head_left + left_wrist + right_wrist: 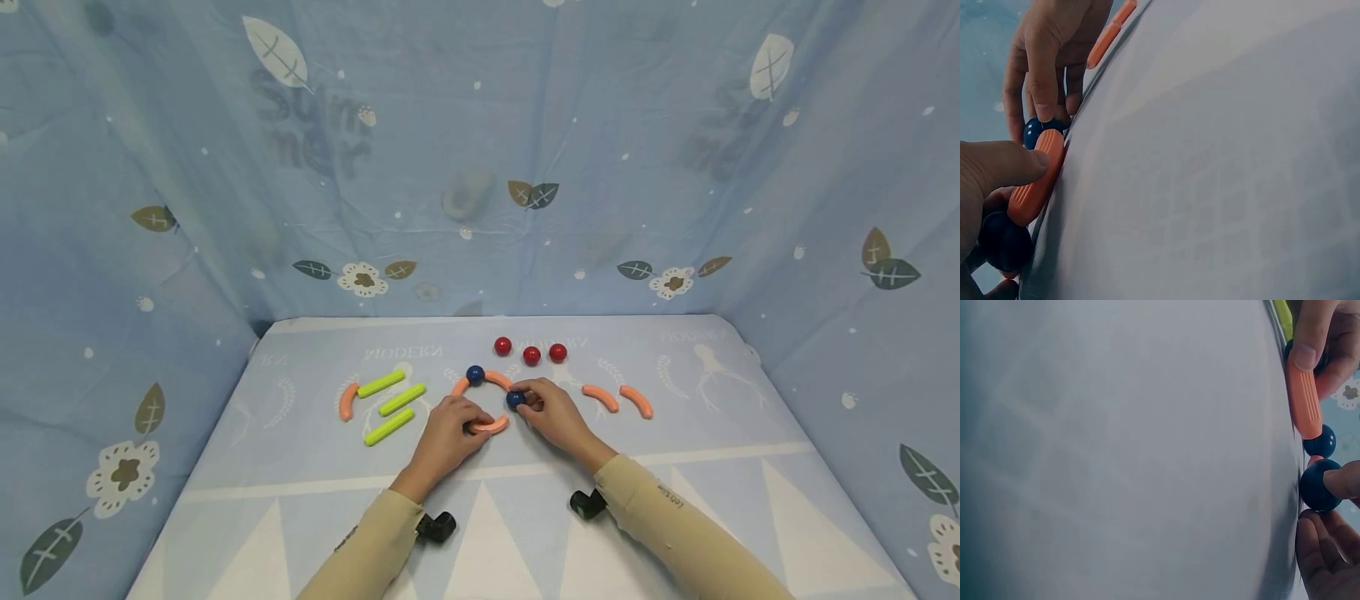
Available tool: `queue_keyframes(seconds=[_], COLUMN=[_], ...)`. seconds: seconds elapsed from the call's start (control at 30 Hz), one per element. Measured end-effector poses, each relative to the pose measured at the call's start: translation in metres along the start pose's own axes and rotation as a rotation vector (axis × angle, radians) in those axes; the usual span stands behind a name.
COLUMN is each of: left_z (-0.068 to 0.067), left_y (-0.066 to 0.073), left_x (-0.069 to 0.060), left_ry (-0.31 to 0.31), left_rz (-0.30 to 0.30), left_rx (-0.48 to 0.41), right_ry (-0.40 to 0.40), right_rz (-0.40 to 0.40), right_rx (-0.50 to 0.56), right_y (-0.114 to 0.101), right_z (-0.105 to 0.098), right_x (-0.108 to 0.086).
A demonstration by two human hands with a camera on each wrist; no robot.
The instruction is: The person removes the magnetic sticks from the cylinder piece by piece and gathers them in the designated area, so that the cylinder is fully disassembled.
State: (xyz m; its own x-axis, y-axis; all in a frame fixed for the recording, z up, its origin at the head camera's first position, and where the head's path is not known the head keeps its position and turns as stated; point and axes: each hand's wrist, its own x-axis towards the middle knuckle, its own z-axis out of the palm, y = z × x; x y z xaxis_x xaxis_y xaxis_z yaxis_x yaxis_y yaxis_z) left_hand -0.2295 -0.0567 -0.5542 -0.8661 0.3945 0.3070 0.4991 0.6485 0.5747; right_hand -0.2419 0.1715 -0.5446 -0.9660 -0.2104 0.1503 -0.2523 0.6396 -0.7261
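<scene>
On the table, curved orange sticks and dark blue balls form a ring. My left hand (452, 429) grips a curved orange stick (491, 426) at the ring's near side, thumb pressed on its face. Beside those fingers is a blue ball (1005, 241), partly hidden in the head view. My right hand (557, 414) pinches another blue ball (515, 401) between thumb and fingers at the ring's right. Farther back, a third blue ball (476, 375) sits between two curved orange sticks, one of them this right-hand stick (498, 380). Whether the pieces are joined I cannot tell.
Several straight lime-green sticks (389, 426) and a curved orange stick (348, 402) lie to the left. Red balls (532, 356) sit behind the ring. Two curved orange sticks (636, 402) lie to the right. A patterned blue curtain (465, 158) surrounds the table (315, 508).
</scene>
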Motion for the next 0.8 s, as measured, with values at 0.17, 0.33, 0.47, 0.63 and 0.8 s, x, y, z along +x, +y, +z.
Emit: queue_keyframes(seconds=[0.17,0.33,0.47,0.63,0.8], left_z=[0.0013,0.0019,0.0022,0.0023,0.0007], left_y=[0.0,0.0002,0.0002,0.0,0.0], left_x=[-0.0002,-0.0002,-0.0007,-0.0009,-0.0018], left_ry=[0.012,0.006,0.005,0.013,0.021], left_rz=[0.001,-0.017,-0.019,-0.018,-0.023], left_rx=[0.019,0.033,0.03,0.026,0.016], right_ry=[0.0,-0.011,-0.012,-0.007,-0.003], right_rz=[0.003,0.026,0.036,0.051,0.059], right_rx=[0.003,0.013,0.019,0.018,0.013], right_y=[0.0011,0.001,0.0007,-0.0001,-0.0004], right_z=[0.0003,0.0002,-0.0001,-0.0006,-0.0009], right_x=[-0.0001,-0.0008,-0.0016,-0.002,-0.0031])
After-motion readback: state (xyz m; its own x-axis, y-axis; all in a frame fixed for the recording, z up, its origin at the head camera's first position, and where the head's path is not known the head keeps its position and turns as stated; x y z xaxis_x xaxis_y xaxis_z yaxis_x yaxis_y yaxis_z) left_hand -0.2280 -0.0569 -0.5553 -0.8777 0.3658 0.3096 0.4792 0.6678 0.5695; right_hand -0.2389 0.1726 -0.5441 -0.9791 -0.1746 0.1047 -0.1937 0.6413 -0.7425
